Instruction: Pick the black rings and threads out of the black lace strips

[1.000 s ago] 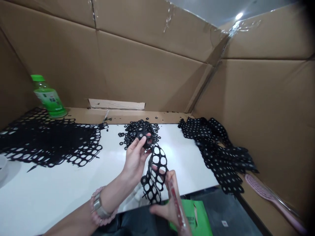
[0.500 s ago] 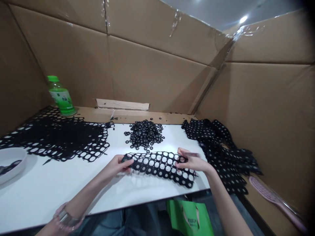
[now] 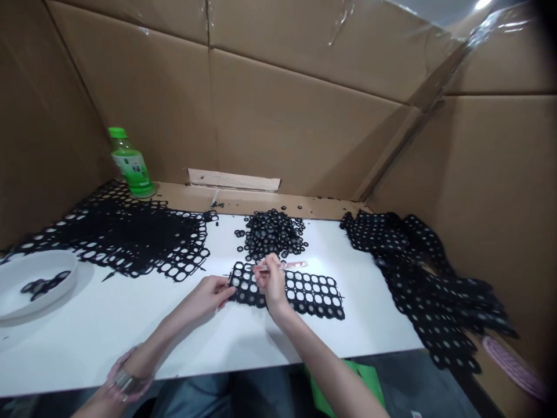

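Closest, at 5 o'clock below the edge of the table [image 3: 357, 337], only part of a green bag [image 3: 369, 377]; at 4 o'clock, the head of a pink brush [image 3: 513, 368]. Next, dead centre, the sheet [image 3: 311, 292]: now lying flat on the table after being held up at a tilt half a second ago. Pinching its 9 o'clock end, thumb against fingers, with the left hand [image 3: 212, 293]; shifted in from the 3 o'clock end to left of the middle with the right hand [image 3: 272, 281], fingers closed around a thin strip [image 3: 296, 265] pointing toward 3 o'clock. Cannot tell whether also gripping the sheet there, from behind those fingers. Showing white through most of its holes, grey only along the 6 o'clock row. Probably meaning, with the flat lie and one end steadied, easier access to single holes than in mid-air. At 9 o'clock, a white bowl [image 3: 35, 262], further into view now, with a few black pieces inside. At 3 o'clock, crumpled dotted sheets [image 3: 407, 276]; at 10, spread black mesh [image 3: 148, 232]. Just past the sheet at 12, the ring pile [image 3: 274, 232]. Farthest, at 10, a bottle [image 3: 136, 174] leaning slightly in view, then the cardboard wall [image 3: 304, 110] behind.
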The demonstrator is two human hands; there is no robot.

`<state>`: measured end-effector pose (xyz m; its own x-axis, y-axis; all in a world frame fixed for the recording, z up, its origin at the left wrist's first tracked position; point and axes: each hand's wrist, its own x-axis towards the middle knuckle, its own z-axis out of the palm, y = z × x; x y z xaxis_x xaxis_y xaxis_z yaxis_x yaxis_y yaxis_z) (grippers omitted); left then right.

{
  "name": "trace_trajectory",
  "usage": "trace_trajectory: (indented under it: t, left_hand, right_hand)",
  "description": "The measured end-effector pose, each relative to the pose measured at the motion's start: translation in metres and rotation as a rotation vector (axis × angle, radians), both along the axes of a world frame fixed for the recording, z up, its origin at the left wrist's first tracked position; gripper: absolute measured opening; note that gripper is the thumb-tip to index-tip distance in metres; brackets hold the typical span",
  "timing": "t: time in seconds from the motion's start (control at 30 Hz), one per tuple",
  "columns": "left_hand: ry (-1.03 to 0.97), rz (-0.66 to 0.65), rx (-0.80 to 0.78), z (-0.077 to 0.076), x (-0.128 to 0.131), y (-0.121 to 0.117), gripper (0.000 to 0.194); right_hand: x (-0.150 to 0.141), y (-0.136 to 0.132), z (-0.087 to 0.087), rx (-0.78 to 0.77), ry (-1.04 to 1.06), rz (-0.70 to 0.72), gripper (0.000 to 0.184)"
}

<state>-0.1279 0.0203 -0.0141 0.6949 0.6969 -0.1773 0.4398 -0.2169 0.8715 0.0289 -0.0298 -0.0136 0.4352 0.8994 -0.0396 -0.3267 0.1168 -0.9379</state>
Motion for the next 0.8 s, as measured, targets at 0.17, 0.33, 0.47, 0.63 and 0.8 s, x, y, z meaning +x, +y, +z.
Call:
trace_trajectory:
  t: [0.17, 0.33, 0.47, 0.63, 0.8]
  left_hand:
    - [0.023, 0.032, -0.022, 0.0, -0.01, 0.006, 0.038]
    - [0.0, 0.048, -0.112, 0.004, -0.012, 0.009, 0.035]
    - [-0.019, 0.048, -0.143, 0.007, -0.011, 0.008, 0.033]
    - [-0.039, 0.032, -0.137, 0.003, -0.013, 0.01, 0.032]
    - [-0.037, 0.029, -0.136, 0.0, -0.014, 0.01, 0.032]
  right_hand:
    - [-0.009, -0.003, -0.02, -0.051, -0.214, 0.024, 0.031]
    - [-0.011, -0.007, -0.016, -0.111, -0.339, 0.101, 0.032]
    - [-0.012, -0.006, -0.016, -0.11, -0.333, 0.173, 0.03]
    - [-0.012, -0.006, -0.017, -0.099, -0.361, 0.195, 0.029]
    - [-0.012, -0.007, -0.017, -0.099, -0.381, 0.217, 0.027]
